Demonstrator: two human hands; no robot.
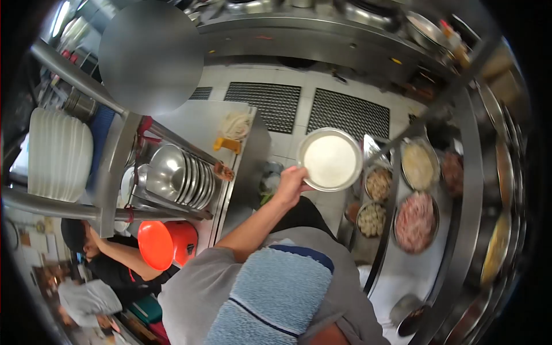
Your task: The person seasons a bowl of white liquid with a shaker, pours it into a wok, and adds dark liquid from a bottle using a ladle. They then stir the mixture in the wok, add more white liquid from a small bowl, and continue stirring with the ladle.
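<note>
My left hand (292,186) grips the near left rim of a round metal bowl (301,154), its fingers closed on the edge. Smooth, off-white contents (329,161) nearly cover the inside of the bowl, which is held out in front of me above the floor. To its right, a container of pale cubes (371,219) and a container of light brown pieces (379,183) sit close by. Only a bit of my right arm shows at the bottom edge; my right hand is out of sight.
Metal rails frame a right-hand counter holding bowls of raw meat (416,221) and pale slices (418,165). Stacked steel bowls (172,175), white dishes (59,155) and an orange-red container (155,246) stand left. Black mats (349,113) cover floor tiles ahead. People work at lower left.
</note>
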